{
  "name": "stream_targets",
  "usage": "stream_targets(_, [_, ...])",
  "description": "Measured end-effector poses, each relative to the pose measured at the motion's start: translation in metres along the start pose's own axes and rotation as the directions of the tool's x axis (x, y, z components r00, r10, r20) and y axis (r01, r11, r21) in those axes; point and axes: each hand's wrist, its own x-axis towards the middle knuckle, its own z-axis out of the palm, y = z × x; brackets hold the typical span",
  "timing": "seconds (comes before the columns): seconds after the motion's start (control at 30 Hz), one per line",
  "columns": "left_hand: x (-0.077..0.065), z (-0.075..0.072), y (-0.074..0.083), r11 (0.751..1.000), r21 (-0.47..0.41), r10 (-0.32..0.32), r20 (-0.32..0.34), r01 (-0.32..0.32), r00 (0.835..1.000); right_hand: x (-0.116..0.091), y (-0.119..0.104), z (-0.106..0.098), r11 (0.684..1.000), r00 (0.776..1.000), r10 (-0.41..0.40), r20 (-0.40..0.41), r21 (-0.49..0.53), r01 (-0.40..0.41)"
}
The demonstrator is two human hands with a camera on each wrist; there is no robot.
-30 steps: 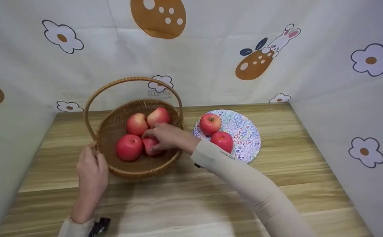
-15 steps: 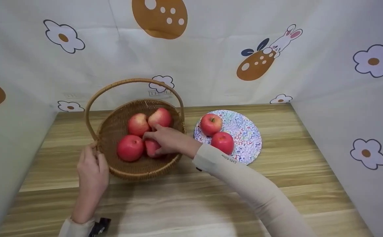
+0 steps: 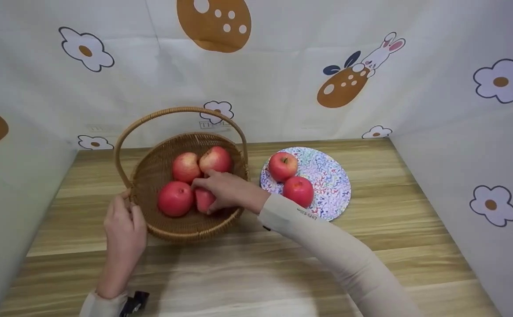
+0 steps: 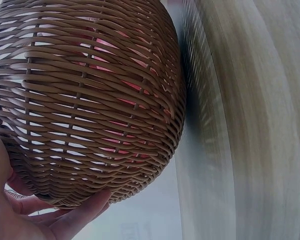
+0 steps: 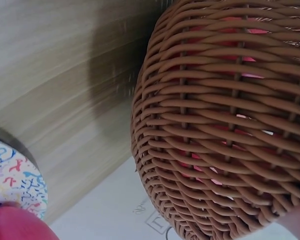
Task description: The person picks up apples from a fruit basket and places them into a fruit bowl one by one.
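Note:
A brown wicker basket (image 3: 181, 230) with a tall arched handle stands on the left part of the table. My left hand (image 3: 125, 229) holds its left rim at the foot of the handle; fingers against the weave also show in the left wrist view. My right hand (image 3: 229, 190) reaches over the right rim and grips a red apple (image 3: 202, 200) inside, partly hidden by the fingers. Three other apples lie around it: a red apple (image 3: 175, 199) to its left, a yellow-red apple (image 3: 186, 167) behind, and another (image 3: 216, 160) at the back right.
Right of the basket, a round multicoloured plate (image 3: 329, 185) bears two apples, a rear one (image 3: 282, 166) and a front one (image 3: 298, 191), under the right forearm. A patterned cloth (image 3: 282, 79) stands behind and beside the wooden table (image 3: 393, 211).
My right hand and the gripped apple have shifted slightly toward the person. The basket's handle arch sits a little lower in view. My left hand keeps its hold on the rim.

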Motion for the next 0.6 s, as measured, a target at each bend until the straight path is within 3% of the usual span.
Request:
stream_targets(0.33, [-0.001, 0.001, -0.001, 1.0, -0.006, 0.018, -0.018, -0.018, 1.0, -0.005, 0.001, -0.004, 0.996, 1.0, -0.006, 0.025, 0.089, 0.003])
stream_targets(0.6, [0.0, 0.001, 0.0, 1.0, -0.008, 0.009, -0.006, -0.009, 1.0, -0.01, 0.005, -0.013, 0.982, 0.991, -0.126, 0.033, 0.146, 0.12])
